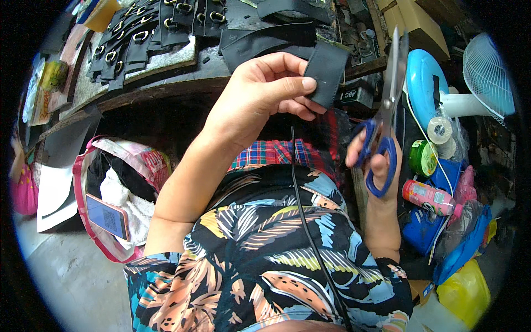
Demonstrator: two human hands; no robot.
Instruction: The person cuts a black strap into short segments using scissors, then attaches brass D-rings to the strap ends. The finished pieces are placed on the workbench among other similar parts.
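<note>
Between the thumb and fingers of my left hand (271, 83) is the end of a black strap piece (327, 72), held up over the near edge of the workbench. My right hand (379, 166) has its fingers through the blue handles of a pair of scissors (385, 119). The metal blades point up and away, slightly parted at the tips and apart from the strap. Behind my left hand, wide black strips (265, 41) lie on the bench. Further left, several black strap pieces with metal rings (141, 41) are laid out in rows.
A blue and white fan (487, 80) stands at the right. Below it are a tape roll (440, 130), a green round container (423, 157) and a pink bottle (428, 196). At the left, a phone (107, 217) rests in an open pink-edged bag (80, 182). Cardboard boxes (420, 27) stand at the back right.
</note>
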